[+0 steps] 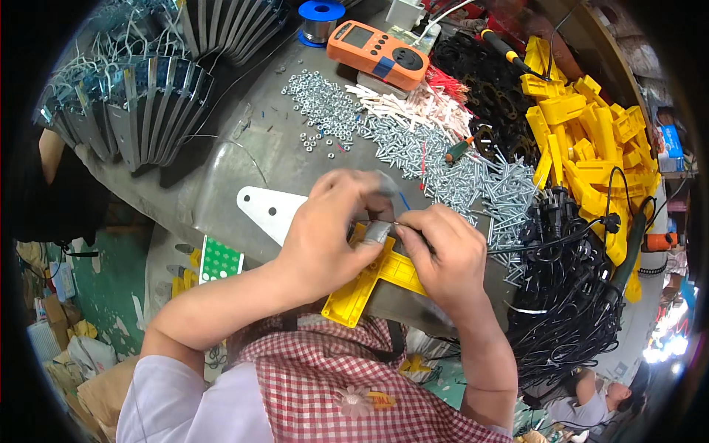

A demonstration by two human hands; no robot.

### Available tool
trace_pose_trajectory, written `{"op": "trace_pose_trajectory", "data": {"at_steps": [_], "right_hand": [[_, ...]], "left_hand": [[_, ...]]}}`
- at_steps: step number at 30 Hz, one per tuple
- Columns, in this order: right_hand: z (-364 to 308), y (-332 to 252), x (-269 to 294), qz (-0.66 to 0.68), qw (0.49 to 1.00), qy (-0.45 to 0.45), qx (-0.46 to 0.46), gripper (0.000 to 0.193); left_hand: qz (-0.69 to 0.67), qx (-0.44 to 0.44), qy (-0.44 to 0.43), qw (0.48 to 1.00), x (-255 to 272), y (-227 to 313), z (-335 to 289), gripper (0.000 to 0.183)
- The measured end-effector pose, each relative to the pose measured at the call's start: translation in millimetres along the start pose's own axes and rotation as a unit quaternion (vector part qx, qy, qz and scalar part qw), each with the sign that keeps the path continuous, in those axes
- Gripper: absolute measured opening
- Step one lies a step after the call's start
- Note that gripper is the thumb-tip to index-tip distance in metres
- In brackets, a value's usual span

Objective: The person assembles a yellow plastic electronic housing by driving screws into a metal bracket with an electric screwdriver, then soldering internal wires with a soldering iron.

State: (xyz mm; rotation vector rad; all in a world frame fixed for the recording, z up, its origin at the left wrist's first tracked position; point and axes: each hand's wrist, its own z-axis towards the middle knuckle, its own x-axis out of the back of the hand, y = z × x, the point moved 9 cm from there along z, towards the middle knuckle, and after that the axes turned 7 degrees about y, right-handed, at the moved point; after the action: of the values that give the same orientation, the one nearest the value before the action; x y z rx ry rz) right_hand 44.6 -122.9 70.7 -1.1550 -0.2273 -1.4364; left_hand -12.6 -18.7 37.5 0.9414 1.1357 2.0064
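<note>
The yellow plastic housing (347, 301) lies at the near edge of the grey table (227, 181), under both hands. The right hand (449, 249) pinches a thin dark wire (396, 223) between thumb and forefinger, fingertips pressed together. The left hand (317, 232) is blurred, its fingers curled over a small grey piece (377, 232); I can't tell whether they grip it. Just left sits a white plate (279, 224) with holes, and nearer, a green dotted card (221, 258). Beyond the hands spread loose nuts (321, 107) and a heap of screws (450, 166), with an orange meter (378, 57) and blue spool (321, 12) farther off. Yellow shells (583, 140) pile up far right, black cords (569, 303) nearer. Grey fanned fins (140, 111) crowd the far left. Off the table's left, worn green floor (111, 269) shows; at the near right, another person (587, 402) is low in the room.
</note>
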Motion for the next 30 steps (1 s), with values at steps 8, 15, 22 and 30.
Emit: {"op": "trace_pose_trajectory", "data": {"at_steps": [8,15,22,30], "right_hand": [[-22.0,50.8,-24.6,0.226,0.905,-0.164,-0.322,0.009],[25.9,91.1,-9.8,0.188,0.943,-0.015,-0.275,0.026],[125.2,220.5,0.2,0.42,0.814,0.192,-0.351,0.047],[106.8,139.7,104.0,0.082,0.912,0.376,-0.144,0.029]], "left_hand": [[0.201,-0.213,-0.063,0.954,35.8,5.8,10.3,0.048],[0.411,-0.209,-0.249,0.852,79.2,-47.2,8.0,0.03],[0.193,-0.121,-0.081,0.97,65.0,-2.4,43.8,0.029],[0.147,-0.139,-0.153,0.967,12.2,14.1,51.9,0.024]]}}
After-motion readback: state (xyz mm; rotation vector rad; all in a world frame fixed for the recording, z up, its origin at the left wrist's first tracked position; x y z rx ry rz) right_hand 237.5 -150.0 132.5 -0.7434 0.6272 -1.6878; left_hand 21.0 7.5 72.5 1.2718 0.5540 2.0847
